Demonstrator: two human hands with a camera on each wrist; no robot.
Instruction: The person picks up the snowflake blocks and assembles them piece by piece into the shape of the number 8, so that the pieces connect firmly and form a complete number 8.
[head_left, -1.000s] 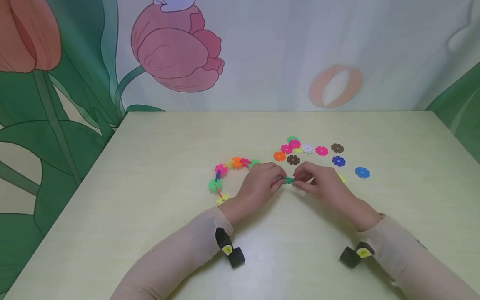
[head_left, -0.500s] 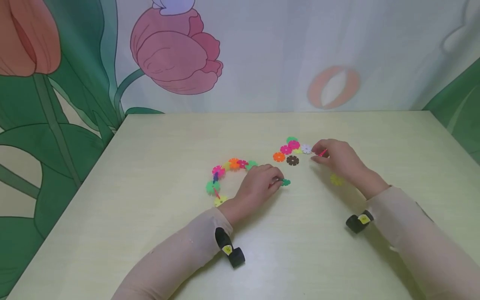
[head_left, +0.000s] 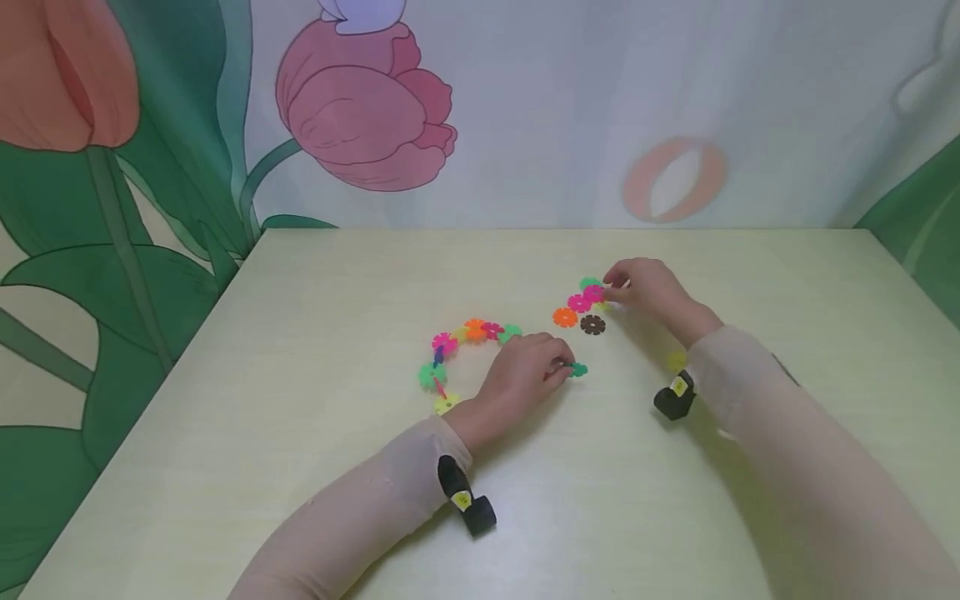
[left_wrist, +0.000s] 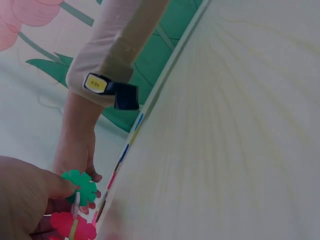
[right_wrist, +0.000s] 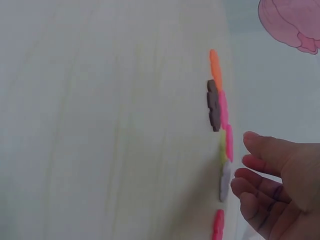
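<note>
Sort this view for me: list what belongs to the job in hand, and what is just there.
Likely part of the job:
green disc, pinched by the left hand
linked disc chain
loose discs near the right hand, probably pieces to add

Just there:
black wrist cameras
flower-printed backdrop

We see a curved chain (head_left: pixel 444 344) of bright, slotted discs, orange (head_left: pixel 475 330) at 12 o'clock of its arc, light green (head_left: pixel 431 377) at 9, disappearing behind the left hand (head_left: pixel 525 375), which pinches a deep-green disc (left_wrist: pixel 80 188) joined by a pale piece (left_wrist: pixel 75 205) to a pink one (left_wrist: pixel 73 225). Toward 12 o'clock from it, a flat-lying bright pink disc (head_left: pixel 593 293) sits just beside the right hand (head_left: pixel 651 290).
</note>
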